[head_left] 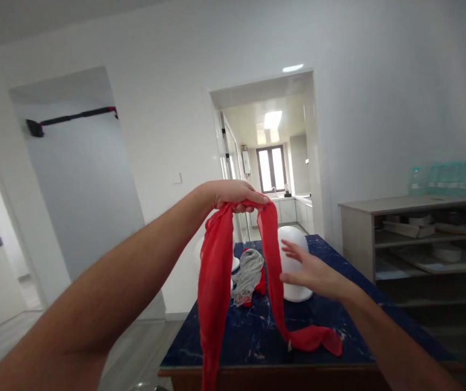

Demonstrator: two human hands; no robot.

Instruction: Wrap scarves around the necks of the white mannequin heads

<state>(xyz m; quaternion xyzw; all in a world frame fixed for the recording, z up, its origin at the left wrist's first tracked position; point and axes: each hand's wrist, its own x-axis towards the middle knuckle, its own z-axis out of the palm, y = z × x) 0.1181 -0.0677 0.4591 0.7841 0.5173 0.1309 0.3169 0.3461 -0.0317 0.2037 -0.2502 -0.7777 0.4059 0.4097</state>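
One red scarf [216, 271] hangs from your left hand [235, 195], which is clenched around its middle and lifted high, so both lengths drop free: one falls straight past the near edge of the table [257, 336], the other trails down to lie crumpled on the dark blue top. Your right hand [312, 274] is spread open, fingers loose, gripping nothing, its palm near the side of the one white head form [294, 260] that stands upright on the table just behind the trailing length. One grey cloth [249, 274] lies bunched farther back, with a bit of red beside it. One open shelf [420, 239] stands against the wall to your right.
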